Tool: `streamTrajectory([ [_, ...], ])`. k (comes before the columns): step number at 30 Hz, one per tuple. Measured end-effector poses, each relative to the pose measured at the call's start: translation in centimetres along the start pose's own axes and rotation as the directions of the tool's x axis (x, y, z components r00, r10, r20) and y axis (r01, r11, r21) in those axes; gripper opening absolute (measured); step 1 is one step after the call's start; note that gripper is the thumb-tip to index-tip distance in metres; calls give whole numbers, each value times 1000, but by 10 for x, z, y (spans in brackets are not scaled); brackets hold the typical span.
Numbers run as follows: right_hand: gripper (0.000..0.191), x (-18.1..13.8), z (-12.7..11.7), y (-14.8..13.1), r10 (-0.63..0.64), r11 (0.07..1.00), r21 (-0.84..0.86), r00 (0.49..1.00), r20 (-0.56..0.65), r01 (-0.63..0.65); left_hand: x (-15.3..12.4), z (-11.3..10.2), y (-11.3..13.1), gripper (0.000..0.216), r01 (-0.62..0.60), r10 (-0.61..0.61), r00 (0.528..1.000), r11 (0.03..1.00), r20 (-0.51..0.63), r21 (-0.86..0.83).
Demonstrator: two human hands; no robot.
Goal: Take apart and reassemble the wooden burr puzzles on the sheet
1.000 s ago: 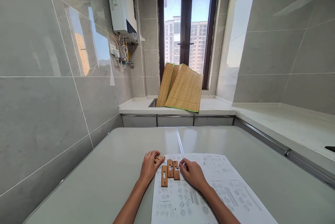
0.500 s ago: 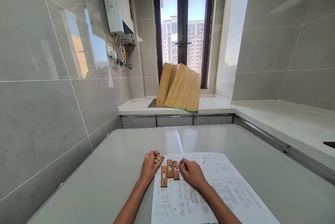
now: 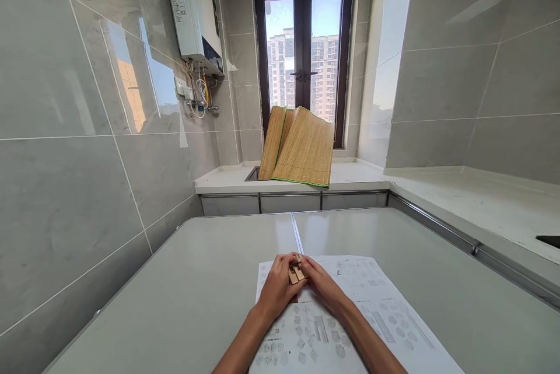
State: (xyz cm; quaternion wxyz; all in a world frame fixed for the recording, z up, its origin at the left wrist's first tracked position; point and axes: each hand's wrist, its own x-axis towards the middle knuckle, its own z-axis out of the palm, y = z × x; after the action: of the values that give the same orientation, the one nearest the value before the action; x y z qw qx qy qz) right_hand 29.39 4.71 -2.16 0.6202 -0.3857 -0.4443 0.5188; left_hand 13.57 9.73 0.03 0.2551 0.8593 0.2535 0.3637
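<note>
My left hand (image 3: 278,282) and my right hand (image 3: 324,285) meet over the printed sheet (image 3: 394,327). Between their fingertips is a small cluster of interlocked wooden puzzle pieces (image 3: 296,273), light brown with notches. The left fingers wrap round its left side and the thumb lies along the near edge. My right fingers close on it from the other side. Just below the hands, a bit of a darker flat wooden piece (image 3: 294,299) shows on the paper; the other flat pieces are hidden by the hands.
The sheet lies on a pale table (image 3: 175,304) with a centre seam. Behind it, a bamboo mat (image 3: 306,149) leans on the white counter (image 3: 359,172) before the window. A water heater (image 3: 192,12) hangs on the left wall. A metal rail (image 3: 433,219) edges the right side.
My left hand has moved right with the cluster, from the paper's left edge to over the flat pieces. My right hand has come to the cluster and taken hold of it too.
</note>
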Motion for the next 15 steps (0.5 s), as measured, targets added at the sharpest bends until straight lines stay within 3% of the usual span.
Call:
streamTrajectory([
  [4, 50, -5, 1, -8, 57, 973, 218, 994, 98, -77, -1, 3, 8, 63, 15, -15, 1000, 999, 1, -35],
  [8, 46, -6, 1, -9, 70, 961, 260, 991, 118, -99, -2, -3, 3, 60, 38, -37, 998, 999, -47, 13],
  [12, 48, -4, -2, -5, 73, 972, 221, 996, 54, -83, -1, -8, -6, 58, 64, -59, 995, 996, -79, 58],
  [15, 50, 1, -6, 1, 38, 986, 164, 999, -39, -31, 0, -10, -9, 65, 131, -140, 987, 985, -79, -110],
])
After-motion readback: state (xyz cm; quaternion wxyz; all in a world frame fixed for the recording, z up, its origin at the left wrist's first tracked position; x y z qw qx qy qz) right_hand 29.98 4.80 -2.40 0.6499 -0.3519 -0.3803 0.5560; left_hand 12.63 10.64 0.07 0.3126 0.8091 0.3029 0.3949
